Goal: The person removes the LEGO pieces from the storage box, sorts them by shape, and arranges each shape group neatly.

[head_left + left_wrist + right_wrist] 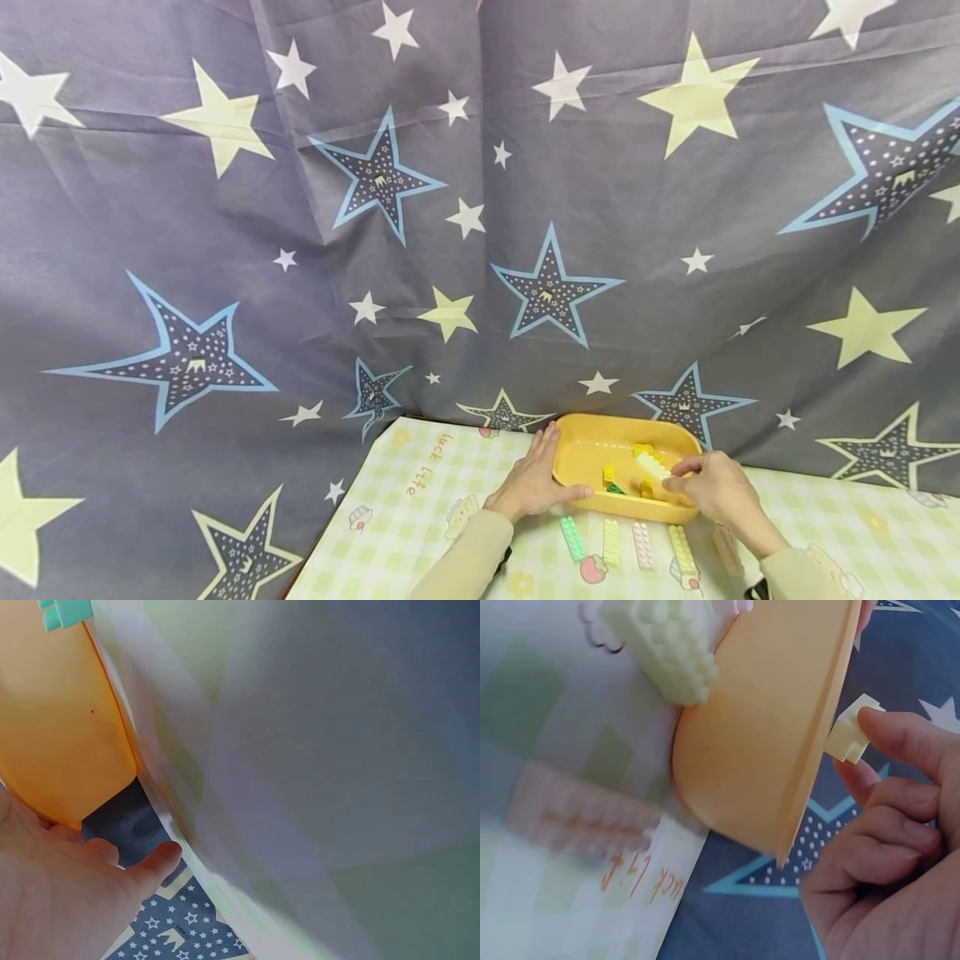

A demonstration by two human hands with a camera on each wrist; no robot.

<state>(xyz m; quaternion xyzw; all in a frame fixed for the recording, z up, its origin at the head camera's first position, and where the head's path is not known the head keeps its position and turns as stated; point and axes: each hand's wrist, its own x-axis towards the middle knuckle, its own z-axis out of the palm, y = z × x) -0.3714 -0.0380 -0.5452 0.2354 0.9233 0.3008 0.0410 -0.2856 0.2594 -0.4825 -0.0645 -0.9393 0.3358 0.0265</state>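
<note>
An orange-yellow tray (pixel 592 450) holds several small yellow bricks (pixel 608 475) and a dark green piece (pixel 615 488). My left hand (pixel 534 479) rests against the tray's left end, with its thumb along the front rim; in the left wrist view its fingers lie fairly straight beside the tray. Over the tray's right side, my right hand (pixel 716 492) pinches a pale yellow toy building brick (pixel 849 735) between thumb and index finger, its other fingers curled. In the head view that pale brick (pixel 651 465) slants above the tray floor, partly hidden by the fingertips.
In front of the tray lie a green brick (pixel 572 538), a pale yellow brick (pixel 611 543), a pink brick (pixel 642 546), a yellow-green brick (pixel 682 550) and a pale pinkish brick (pixel 585 810). A star-patterned cloth (pixel 420 275) hangs behind the checked table cover (pixel 397 500).
</note>
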